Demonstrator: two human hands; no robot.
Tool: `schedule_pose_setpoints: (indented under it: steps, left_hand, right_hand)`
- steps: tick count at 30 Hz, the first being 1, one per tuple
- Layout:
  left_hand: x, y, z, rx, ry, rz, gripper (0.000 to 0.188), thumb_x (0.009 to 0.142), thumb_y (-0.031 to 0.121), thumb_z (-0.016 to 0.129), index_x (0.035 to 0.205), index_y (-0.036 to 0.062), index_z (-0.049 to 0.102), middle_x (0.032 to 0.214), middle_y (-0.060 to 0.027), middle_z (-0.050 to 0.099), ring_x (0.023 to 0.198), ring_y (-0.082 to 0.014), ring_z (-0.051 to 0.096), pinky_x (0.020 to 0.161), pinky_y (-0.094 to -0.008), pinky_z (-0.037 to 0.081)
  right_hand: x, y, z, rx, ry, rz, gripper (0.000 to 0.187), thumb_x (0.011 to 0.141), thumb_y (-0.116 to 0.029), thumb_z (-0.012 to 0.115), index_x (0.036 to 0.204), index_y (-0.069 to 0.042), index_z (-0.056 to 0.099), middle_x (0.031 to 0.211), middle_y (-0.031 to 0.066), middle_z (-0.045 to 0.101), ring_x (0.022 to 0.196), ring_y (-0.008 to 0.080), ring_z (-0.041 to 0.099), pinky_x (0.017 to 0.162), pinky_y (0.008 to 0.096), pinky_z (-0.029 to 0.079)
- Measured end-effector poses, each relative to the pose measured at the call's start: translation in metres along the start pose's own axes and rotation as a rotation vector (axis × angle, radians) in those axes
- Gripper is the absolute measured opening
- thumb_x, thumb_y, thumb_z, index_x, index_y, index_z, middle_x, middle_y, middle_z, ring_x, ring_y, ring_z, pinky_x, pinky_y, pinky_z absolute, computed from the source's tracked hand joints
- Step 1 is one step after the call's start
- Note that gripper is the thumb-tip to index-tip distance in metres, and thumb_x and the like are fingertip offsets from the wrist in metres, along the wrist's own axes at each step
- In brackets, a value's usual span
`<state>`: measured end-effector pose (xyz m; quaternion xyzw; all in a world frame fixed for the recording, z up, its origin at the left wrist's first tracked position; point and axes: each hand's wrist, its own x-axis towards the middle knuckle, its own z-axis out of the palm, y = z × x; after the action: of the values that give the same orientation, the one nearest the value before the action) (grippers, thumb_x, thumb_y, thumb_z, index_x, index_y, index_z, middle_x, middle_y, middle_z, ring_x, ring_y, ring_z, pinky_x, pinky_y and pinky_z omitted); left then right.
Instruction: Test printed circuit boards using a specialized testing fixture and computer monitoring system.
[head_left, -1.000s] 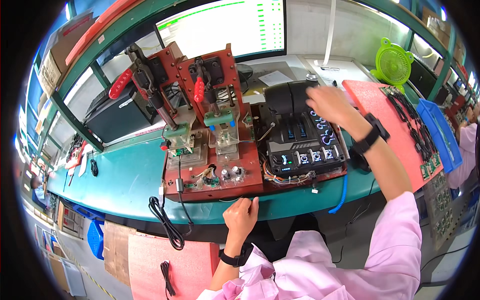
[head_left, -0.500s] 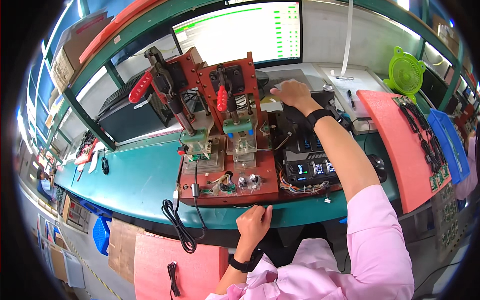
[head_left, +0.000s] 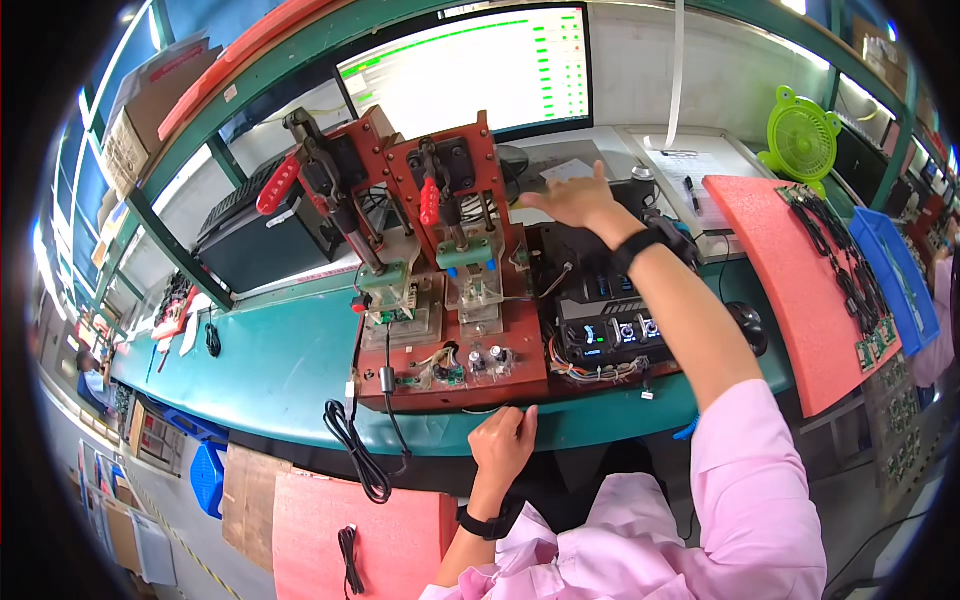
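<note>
My right hand (head_left: 580,203) reaches over the black keypad device (head_left: 600,255) right of the test fixture, thumb and fingers spread, with nothing seen in it. Close to the bench's front edge, my left hand (head_left: 503,447) is loosely curled with its thumb raised, and no object shows in it. Before me stands the red test fixture (head_left: 455,375) with two toggle clamps. The left clamp's red handle (head_left: 278,186) slants outward; the right clamp's red handle (head_left: 429,202) points upright. A small green circuit board (head_left: 385,316) lies under the left clamp, with a black cable (head_left: 358,450) hanging over the edge.
A lit monitor (head_left: 470,75) stands behind the fixture. To the right, a pink foam sheet (head_left: 745,270) carries cabled boards beside a blue tray (head_left: 890,280) and a green fan (head_left: 803,140). Another pink foam sheet (head_left: 400,530) with a coiled cable (head_left: 350,560) lies low in front.
My right hand has shifted slightly left, and its fingers have spread from a more closed shape. My left hand stays by the bench edge. The whole view has shifted a little.
</note>
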<state>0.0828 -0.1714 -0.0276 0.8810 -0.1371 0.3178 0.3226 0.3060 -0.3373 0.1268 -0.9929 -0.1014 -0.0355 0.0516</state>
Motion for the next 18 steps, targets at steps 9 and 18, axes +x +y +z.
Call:
schedule_pose_setpoints:
  steps: [9,18]
  left_hand:
    - [-0.013,-0.012,0.004,-0.026,0.024,-0.032,0.030,0.076,0.023,0.062,0.057,0.0077,0.044,0.055,-0.0091,0.048,0.050,-0.0280,0.052,0.042,-0.0376,0.041]
    - [-0.016,-0.018,0.014,-0.060,0.092,-0.007,0.027,0.078,0.022,0.058,0.059,0.0057,0.046,0.056,-0.0091,0.049,0.053,-0.0282,0.054,0.047,-0.0386,0.043]
  right_hand:
    - [-0.164,0.001,0.026,-0.180,0.299,-0.418,0.080,0.070,-0.028,0.063,0.135,-0.002,0.024,0.141,0.0197,0.019,0.131,0.0333,0.017,0.105,0.0453,0.012]
    - [0.016,0.058,0.012,0.086,-0.183,-0.409,0.059,0.087,-0.027,0.050,0.137,-0.007,0.024,0.133,0.0201,0.036,0.123,0.0316,0.035,0.102,0.0360,0.027]
